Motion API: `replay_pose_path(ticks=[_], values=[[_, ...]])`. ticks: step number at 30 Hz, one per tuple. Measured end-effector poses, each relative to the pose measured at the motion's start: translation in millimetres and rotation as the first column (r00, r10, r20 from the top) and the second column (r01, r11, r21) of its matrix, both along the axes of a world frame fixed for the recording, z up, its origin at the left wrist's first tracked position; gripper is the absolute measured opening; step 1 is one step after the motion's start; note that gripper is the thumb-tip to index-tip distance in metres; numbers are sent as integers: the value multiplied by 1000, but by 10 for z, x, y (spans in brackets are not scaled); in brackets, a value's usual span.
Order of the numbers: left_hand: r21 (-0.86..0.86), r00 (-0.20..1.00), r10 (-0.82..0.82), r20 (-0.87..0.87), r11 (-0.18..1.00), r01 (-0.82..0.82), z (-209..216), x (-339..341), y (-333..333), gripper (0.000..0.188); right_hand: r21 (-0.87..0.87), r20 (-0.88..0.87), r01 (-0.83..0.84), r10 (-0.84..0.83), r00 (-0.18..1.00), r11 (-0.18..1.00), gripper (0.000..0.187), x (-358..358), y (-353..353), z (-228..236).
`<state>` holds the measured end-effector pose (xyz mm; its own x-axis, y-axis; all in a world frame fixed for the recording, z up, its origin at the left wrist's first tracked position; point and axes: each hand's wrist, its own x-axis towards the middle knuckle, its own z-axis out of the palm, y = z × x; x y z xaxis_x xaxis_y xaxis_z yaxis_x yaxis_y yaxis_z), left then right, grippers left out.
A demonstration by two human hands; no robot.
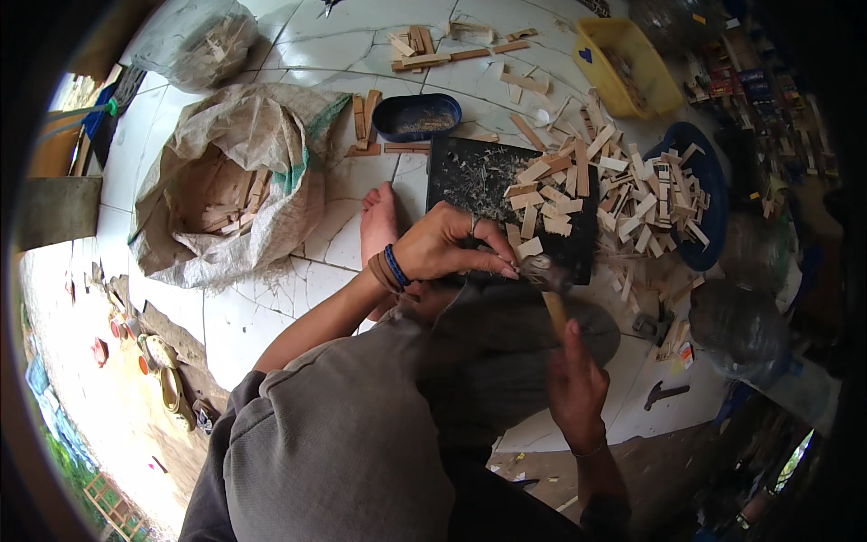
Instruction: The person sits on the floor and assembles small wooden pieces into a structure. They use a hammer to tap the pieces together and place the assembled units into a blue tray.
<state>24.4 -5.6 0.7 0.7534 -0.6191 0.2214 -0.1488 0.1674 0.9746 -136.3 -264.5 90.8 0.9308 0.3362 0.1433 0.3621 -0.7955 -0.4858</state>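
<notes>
My left hand [449, 244] reaches over the near edge of a black work board [470, 181], fingertips pinching something small at about the hammer's head; what it pinches is hidden. My right hand [575, 384] grips the wooden handle of a hammer [547, 280], whose blurred metal head sits right by my left fingertips. A heap of small cut wooden pieces [551, 194] lies on the right part of the board. My bare foot [377, 224] rests on the white tiled floor beside the board.
An open woven sack [226, 181] with wood strips lies left. A dark oval tray [415, 116], a yellow tub [628, 68], a blue basin [700, 194] heaped with wood pieces, a second hammer [666, 393] and scattered sticks surround the board.
</notes>
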Motion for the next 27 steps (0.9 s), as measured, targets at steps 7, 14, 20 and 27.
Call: replay_pose_path(ticks=[7,14,20,27], values=[[64,999,-8,-31,998,9,35,-14,17,12,-97,-234,59,-80,969,994,63,-29,11,9],[-3,1000,-2,12,1000,2,32,-12,-30,18,43,-25,86,-85,996,995,65,9,17,-89],[29,995,100,30,994,-101,34,-68,-63,41,83,-31,134,-131,991,988,63,-40,3,-72],[43,995,85,58,995,-88,4,-46,-49,54,-70,-182,60,-72,981,996,63,-12,42,-119]])
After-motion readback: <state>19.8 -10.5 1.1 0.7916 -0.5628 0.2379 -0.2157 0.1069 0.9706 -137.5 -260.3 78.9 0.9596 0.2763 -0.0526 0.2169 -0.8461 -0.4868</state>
